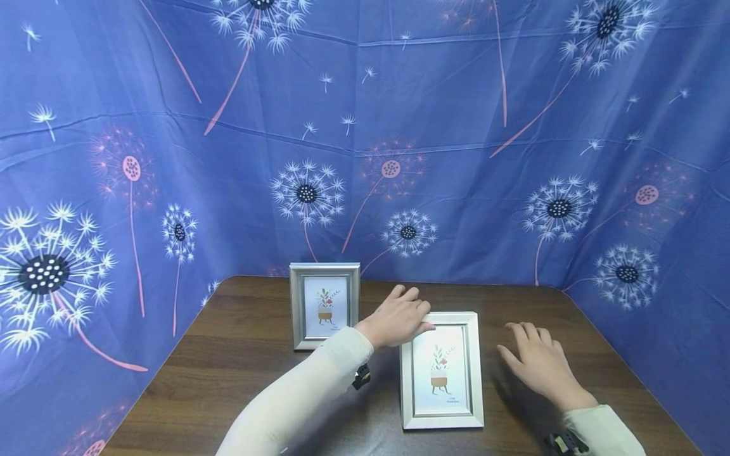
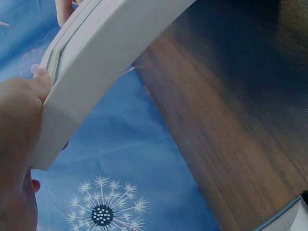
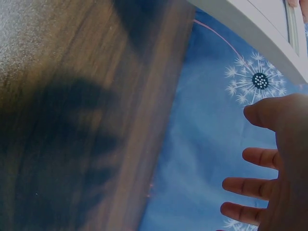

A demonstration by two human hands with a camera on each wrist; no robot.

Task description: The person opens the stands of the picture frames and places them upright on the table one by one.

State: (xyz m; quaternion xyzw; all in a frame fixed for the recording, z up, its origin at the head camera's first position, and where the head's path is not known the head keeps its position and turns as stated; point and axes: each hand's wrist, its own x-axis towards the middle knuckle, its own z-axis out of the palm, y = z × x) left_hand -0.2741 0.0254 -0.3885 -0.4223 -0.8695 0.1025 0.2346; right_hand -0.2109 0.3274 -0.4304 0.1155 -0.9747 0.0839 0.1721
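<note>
A white picture frame (image 1: 407,387) stands upright on the table, its print of a potted plant facing me. My left hand (image 1: 396,318) holds its top left corner. In the left wrist view, the thumb (image 2: 41,83) lies on the front of the white frame (image 2: 96,72) and fingertips show at its back. To the right of the frame, apart from it, my right hand (image 1: 538,362) hovers over the table with the fingers spread. The right wrist view shows nothing between its thumb (image 3: 262,113) and fingers.
A second picture frame (image 1: 298,310), silver-grey with a similar plant print, stands farther back to the left, partly behind my left sleeve (image 1: 308,386). Blue dandelion-patterned cloth (image 1: 473,221) hangs behind and along both sides of the brown wooden table (image 1: 228,354).
</note>
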